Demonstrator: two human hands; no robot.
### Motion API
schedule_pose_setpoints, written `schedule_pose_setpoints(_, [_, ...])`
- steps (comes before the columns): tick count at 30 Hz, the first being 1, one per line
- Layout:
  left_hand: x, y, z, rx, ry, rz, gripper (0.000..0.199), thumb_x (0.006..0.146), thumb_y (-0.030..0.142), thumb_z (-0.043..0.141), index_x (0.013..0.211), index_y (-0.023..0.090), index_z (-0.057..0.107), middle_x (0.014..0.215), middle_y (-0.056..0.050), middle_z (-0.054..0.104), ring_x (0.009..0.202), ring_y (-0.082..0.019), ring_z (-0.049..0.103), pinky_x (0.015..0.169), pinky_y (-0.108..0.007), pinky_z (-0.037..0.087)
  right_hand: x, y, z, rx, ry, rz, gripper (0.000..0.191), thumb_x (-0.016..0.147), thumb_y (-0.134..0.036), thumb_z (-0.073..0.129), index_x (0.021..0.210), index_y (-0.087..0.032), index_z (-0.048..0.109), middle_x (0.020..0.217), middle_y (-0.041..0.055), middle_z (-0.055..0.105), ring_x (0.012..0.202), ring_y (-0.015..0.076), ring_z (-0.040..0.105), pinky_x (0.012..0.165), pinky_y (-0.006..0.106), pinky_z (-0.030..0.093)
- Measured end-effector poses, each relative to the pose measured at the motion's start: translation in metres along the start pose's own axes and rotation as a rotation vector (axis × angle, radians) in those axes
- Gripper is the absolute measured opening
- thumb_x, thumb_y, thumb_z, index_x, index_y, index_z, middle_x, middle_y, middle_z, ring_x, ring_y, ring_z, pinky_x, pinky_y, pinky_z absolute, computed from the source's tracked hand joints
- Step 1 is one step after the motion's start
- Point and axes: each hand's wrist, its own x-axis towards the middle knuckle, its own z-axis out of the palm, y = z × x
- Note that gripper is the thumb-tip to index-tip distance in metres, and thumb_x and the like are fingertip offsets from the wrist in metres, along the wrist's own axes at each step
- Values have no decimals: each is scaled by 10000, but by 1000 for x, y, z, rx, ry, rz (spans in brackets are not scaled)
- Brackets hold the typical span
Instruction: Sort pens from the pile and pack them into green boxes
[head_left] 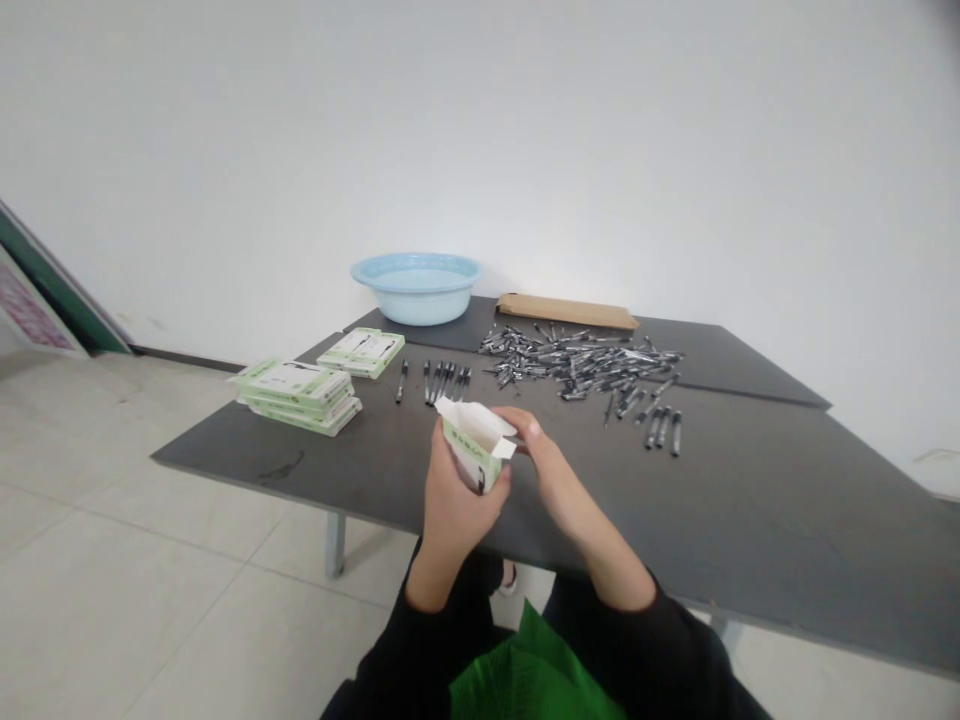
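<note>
My left hand (456,495) is wrapped round a small white and light-green pen box (475,448), held over the table's near edge. The box is tilted, and its top end is open with the flaps folded out. At the right flap, the fingers of my right hand (534,440) touch the cardboard; whether they pinch it is hard to make out. Just beyond the box lies a short row of black pens (444,383), with one pen (402,381) apart to its left. A large loose heap of pens (585,358) spreads further back on the right.
Matching boxes are stacked on the left (300,392), with more boxes (363,350) behind them. A light-blue basin (421,300) and a flat brown cardboard piece (566,310) stand at the back by the wall. Several pens (664,430) lie right of my hands on the dark table (765,500).
</note>
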Motion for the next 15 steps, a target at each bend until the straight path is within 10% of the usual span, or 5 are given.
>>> schedule_pose_setpoints(5, [4,3,-39,147,32,-1,667,712,355,735,1284,164,450,1154,-123,645,1068,-276,655,882,-376,542,85,31,3,-300,-41,163,366,940,-384,423,1060,-135,663,1052,100,708,891,189,648,777,284,497])
schedule_pose_setpoints(8, [1,0,-55,234,-55,-35,672,692,404,748,1264,183,474,1083,-91,681,989,-272,683,833,-371,555,126,49,14,-748,-103,324,272,873,-233,501,1046,-126,682,1009,98,737,938,188,671,800,245,477])
schedule_pose_setpoints(15, [2,-7,-71,351,-141,-85,673,681,449,751,1264,217,508,1072,-65,711,971,-284,697,812,-381,552,164,76,35,-963,-92,451,439,909,-405,509,1140,-77,685,1180,242,686,1122,303,661,886,337,497])
